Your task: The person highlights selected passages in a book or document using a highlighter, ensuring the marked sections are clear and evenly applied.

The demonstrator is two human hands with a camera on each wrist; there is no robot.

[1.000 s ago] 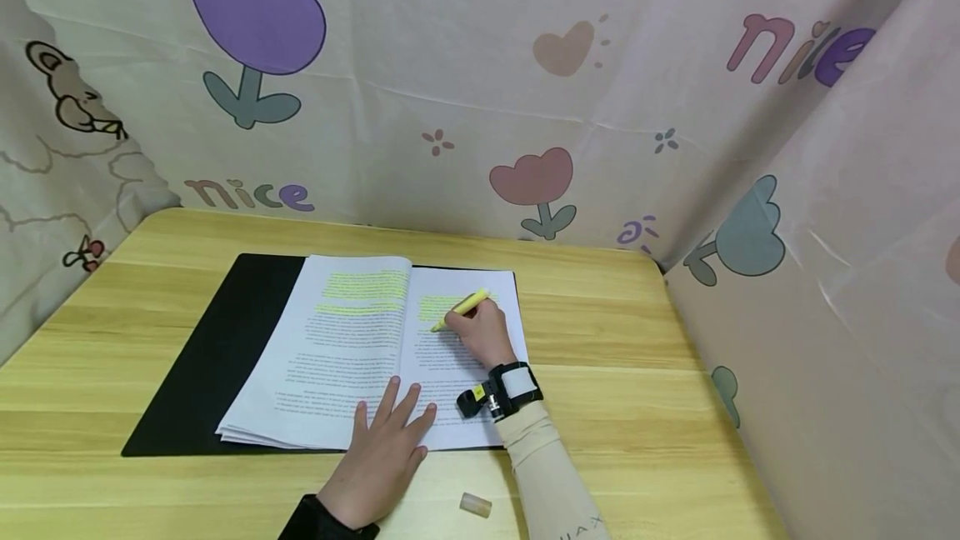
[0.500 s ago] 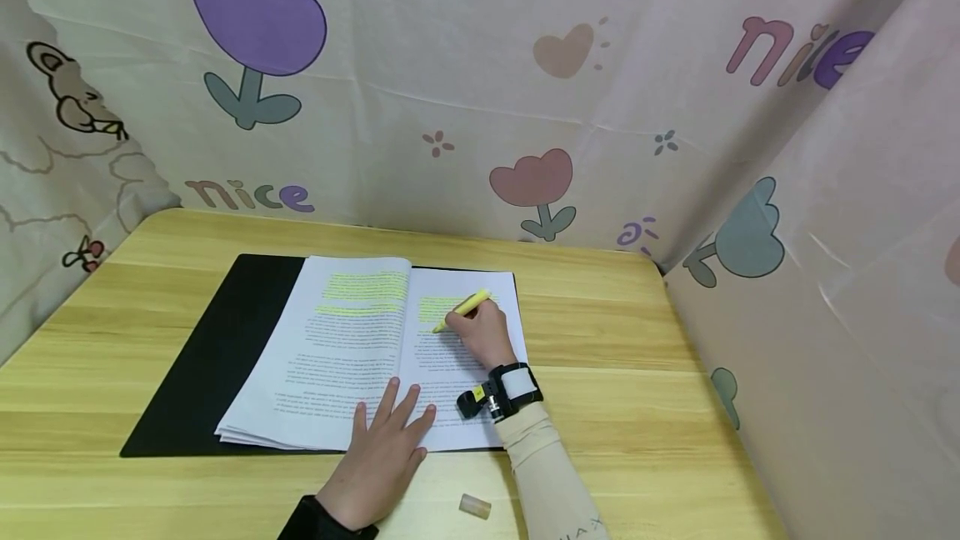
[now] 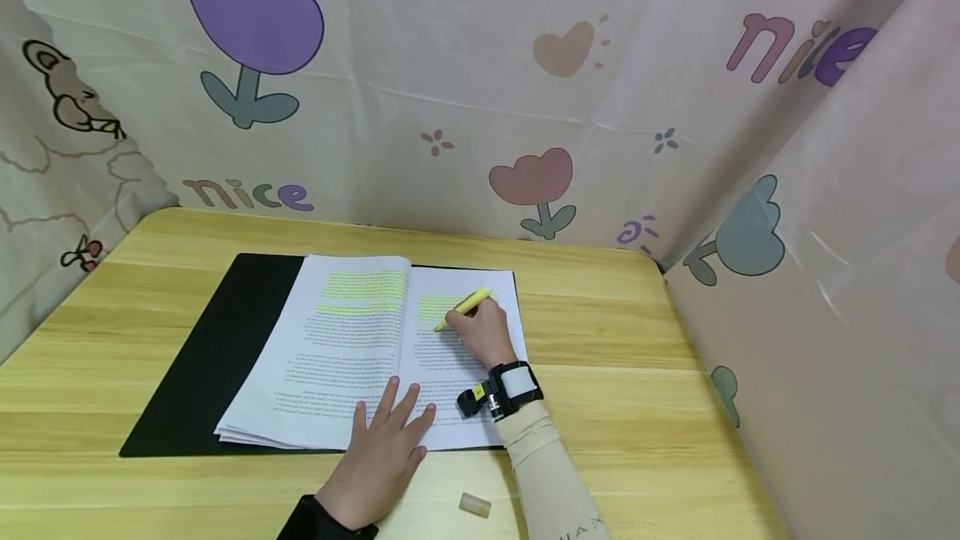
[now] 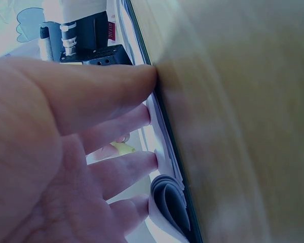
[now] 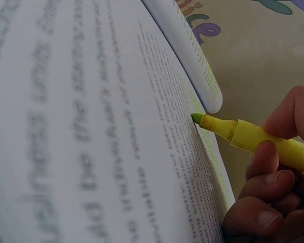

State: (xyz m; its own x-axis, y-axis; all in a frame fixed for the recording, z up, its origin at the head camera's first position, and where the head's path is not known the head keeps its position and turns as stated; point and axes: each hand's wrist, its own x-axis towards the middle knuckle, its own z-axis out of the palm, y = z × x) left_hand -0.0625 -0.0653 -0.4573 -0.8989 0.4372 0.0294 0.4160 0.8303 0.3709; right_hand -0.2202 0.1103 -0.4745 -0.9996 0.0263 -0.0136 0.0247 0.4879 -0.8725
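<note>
My right hand [image 3: 487,334] pinches a yellow highlighter [image 5: 271,144] between thumb and fingers. Its green-yellow tip is at a printed line on the right page [image 3: 450,390], just below a block of yellow-marked lines. My left hand [image 3: 382,461] lies with fingers spread across the lower edge of the open pages, near the middle fold. In the left wrist view its fingertips [image 4: 148,73] touch the paper edge. The left page [image 3: 337,357] carries yellow marks over its upper lines. Beneath the pages is a black folder [image 3: 217,365].
A small translucent cap [image 3: 475,505] lies on the wooden table [image 3: 637,440] in front of the folder, between my forearms. A patterned curtain [image 3: 420,48] hangs behind the table and along both sides. A black camera strap [image 3: 516,386] is round my right wrist.
The highlighter tip shifts very slightly to the right along the line on the right page. My left hand keeps its place on the pages.
</note>
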